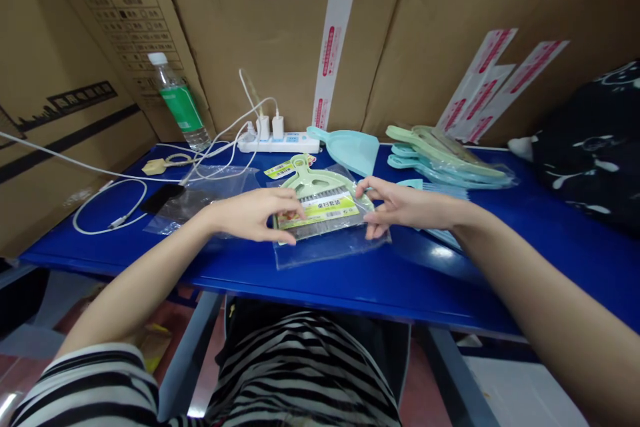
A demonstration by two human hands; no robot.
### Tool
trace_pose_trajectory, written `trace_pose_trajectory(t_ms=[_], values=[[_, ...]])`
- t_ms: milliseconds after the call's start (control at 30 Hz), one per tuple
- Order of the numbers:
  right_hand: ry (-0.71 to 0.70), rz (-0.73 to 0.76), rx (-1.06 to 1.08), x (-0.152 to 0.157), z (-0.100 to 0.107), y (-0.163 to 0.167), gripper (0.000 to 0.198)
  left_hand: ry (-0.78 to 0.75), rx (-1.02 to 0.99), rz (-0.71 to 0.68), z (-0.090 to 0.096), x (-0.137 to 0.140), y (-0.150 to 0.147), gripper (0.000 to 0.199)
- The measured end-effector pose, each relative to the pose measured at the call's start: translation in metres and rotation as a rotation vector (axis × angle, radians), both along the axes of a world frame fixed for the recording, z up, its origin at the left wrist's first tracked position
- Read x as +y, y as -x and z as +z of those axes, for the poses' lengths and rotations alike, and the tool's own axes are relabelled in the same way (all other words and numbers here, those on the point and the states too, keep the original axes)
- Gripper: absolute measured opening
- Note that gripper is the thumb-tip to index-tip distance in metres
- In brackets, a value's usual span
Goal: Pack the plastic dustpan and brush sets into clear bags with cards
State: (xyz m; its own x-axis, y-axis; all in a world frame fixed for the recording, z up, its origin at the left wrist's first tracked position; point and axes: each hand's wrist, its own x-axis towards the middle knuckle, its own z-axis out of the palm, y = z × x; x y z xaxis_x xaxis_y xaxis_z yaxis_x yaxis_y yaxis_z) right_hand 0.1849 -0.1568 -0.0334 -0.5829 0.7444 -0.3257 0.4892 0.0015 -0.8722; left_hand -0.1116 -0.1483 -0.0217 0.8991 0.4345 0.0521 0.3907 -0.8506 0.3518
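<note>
A light green dustpan (314,180) lies flat on the blue table in front of me. A dark-bristled brush and a yellow-green label card (320,210) lie on it. A clear plastic bag (325,252) surrounds the set, its loose end spread toward the table's front edge. My left hand (260,213) is at the set's left edge, thumb and fingers apart, fingertips over the card's left end. My right hand (393,207) has its fingers curled at the right edge of the bag. Whether they also grip the dustpan is hard to tell.
Behind lie a blue dustpan (350,149) and a white power strip (280,142) with chargers and cables. Several bagged dustpans (445,153) are piled at right, near blue bristles (445,191). A water bottle (181,107), dark phone-like slab (164,199) and plastic bag (220,180) are left. Cardboard (280,33) walls the back.
</note>
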Motion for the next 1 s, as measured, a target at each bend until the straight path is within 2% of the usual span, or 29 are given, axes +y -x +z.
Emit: trace_pose_trajectory(t_ms=[167, 333, 467, 567, 733, 867, 1000], values=[[-0.084, 0.086, -0.130, -0.003, -0.005, -0.001, 0.038, -0.004, 0.060, -0.079, -0.003, -0.008, 0.001, 0.055], [-0.250, 0.155, -0.319, -0.009, 0.003, 0.002, 0.026, 0.031, 0.090, -0.119, 0.000, -0.009, 0.006, 0.072], [-0.522, 0.190, -0.415, -0.010, 0.011, 0.005, 0.016, 0.026, 0.107, -0.113, 0.003, -0.011, 0.007, 0.049], [-0.627, 0.221, -0.394, -0.010, 0.011, 0.008, 0.017, -0.001, 0.106, -0.097, 0.004, -0.015, 0.005, 0.038], [-0.646, 0.269, -0.344, -0.009, 0.003, 0.010, 0.017, -0.058, 0.136, -0.054, 0.006, -0.018, 0.002, 0.033], [-0.667, 0.287, -0.345, -0.010, 0.002, 0.009, 0.018, -0.107, 0.153, -0.009, 0.004, -0.018, 0.000, 0.015], [-0.650, 0.292, -0.362, -0.013, 0.005, 0.010, 0.018, -0.205, 0.207, 0.030, -0.002, -0.017, -0.004, 0.024]])
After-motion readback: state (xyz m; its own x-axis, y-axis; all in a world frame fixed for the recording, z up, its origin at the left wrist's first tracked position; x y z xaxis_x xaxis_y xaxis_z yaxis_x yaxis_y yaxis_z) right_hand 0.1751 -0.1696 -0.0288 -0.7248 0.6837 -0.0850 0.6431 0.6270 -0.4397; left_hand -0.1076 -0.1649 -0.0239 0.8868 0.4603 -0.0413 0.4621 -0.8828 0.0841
